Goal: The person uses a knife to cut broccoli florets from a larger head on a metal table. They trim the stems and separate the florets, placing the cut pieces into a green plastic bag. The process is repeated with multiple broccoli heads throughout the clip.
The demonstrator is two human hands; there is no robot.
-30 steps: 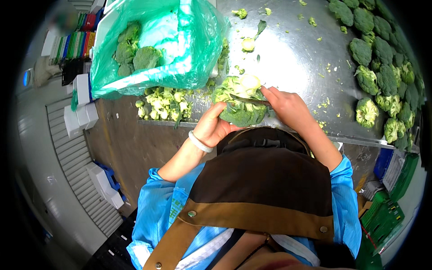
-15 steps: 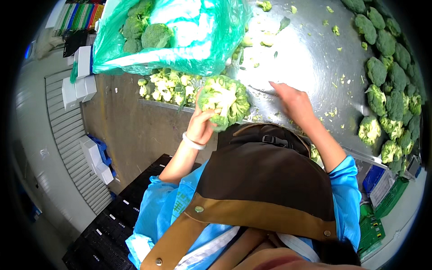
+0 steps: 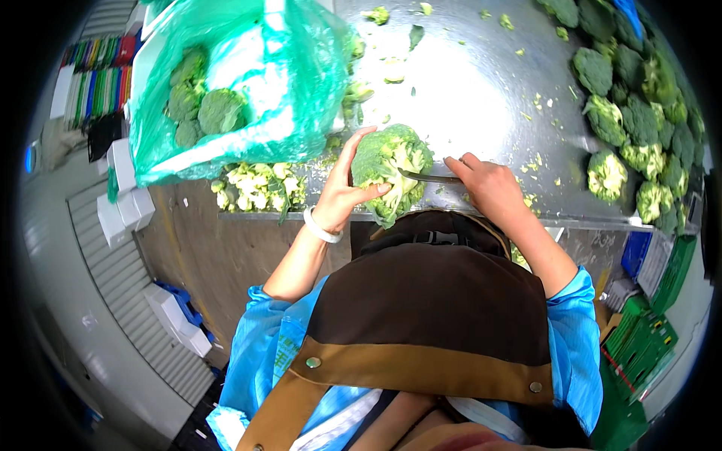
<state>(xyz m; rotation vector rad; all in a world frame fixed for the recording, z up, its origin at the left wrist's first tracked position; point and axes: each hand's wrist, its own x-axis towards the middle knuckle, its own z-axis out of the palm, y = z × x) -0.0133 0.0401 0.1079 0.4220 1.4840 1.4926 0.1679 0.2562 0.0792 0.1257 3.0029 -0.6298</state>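
Note:
A broccoli head (image 3: 398, 154) is tilted in my left hand (image 3: 338, 192), cut stem side toward the right. My fingers wrap its far left side and the thumb presses the pale stems. In my right hand (image 3: 492, 188) is a knife (image 3: 434, 178) with a thin dark blade, its handle hidden by the fingers. The blade points left, and its tip meets the broccoli's stem side. Both hands are over the near edge of a metal table (image 3: 481, 98).
At the far left stands a box lined with a green plastic bag (image 3: 301, 98), holding several broccoli heads (image 3: 222, 111). Below it lie pale stem pieces (image 3: 259, 186). A large broccoli pile (image 3: 639, 124) covers the table's right side. Green crates (image 3: 639, 338) are at the lower right.
The knife has come left from beside the broccoli to its stem side. The broccoli has turned in my left hand, its stems now facing right. The whole view has shifted.

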